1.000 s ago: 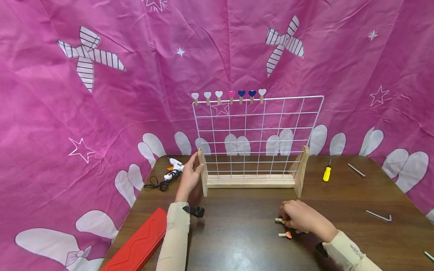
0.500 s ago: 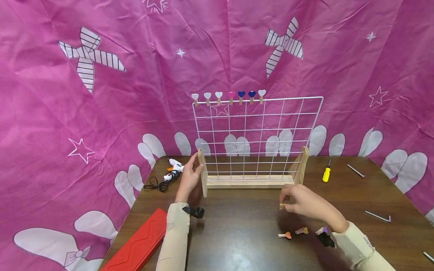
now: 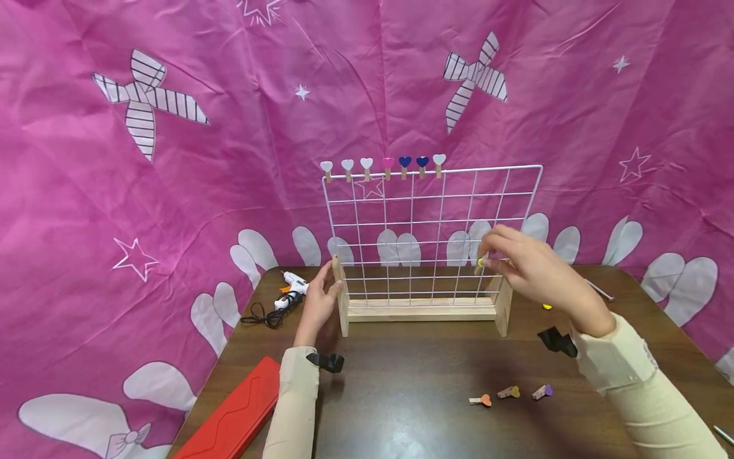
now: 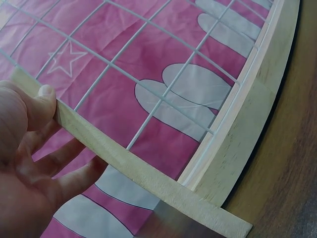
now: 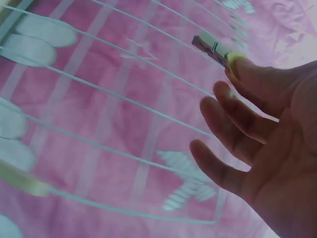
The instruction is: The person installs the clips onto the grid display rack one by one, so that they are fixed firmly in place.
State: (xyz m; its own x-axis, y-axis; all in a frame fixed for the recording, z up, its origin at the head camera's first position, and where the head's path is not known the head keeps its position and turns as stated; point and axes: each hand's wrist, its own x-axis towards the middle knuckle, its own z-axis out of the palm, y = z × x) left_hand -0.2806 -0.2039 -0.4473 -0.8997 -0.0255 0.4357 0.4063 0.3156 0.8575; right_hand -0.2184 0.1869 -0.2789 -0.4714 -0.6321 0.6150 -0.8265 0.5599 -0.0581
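My right hand (image 3: 530, 271) pinches a small wooden clothespin (image 5: 210, 50) by its yellow end, raised in front of the grid's lower right part. Its other fingers are spread apart in the right wrist view. The white wire grid (image 3: 413, 223) stands upright in a wooden stand (image 3: 421, 313). My left hand (image 3: 318, 303) holds the stand's left post (image 4: 124, 158), thumb on one side and fingers on the other. Along the left half of the grid's top wire sit several heart clothespins, among them a pink heart clothespin (image 3: 388, 164) and a dark blue heart clothespin (image 3: 405, 163).
On the table (image 3: 390, 382) lie an orange heart clothespin (image 3: 480, 400), a yellowish one (image 3: 508, 392) and a purple one (image 3: 542, 391). A glue gun (image 3: 295, 284) with a black cord lies left, a red box (image 3: 235, 411) at front left. Behind hangs a pink cloth (image 3: 229, 159).
My right hand has picked up the yellow clothespin from the table and lifted it up to the grid. The left hand keeps its place on the post.
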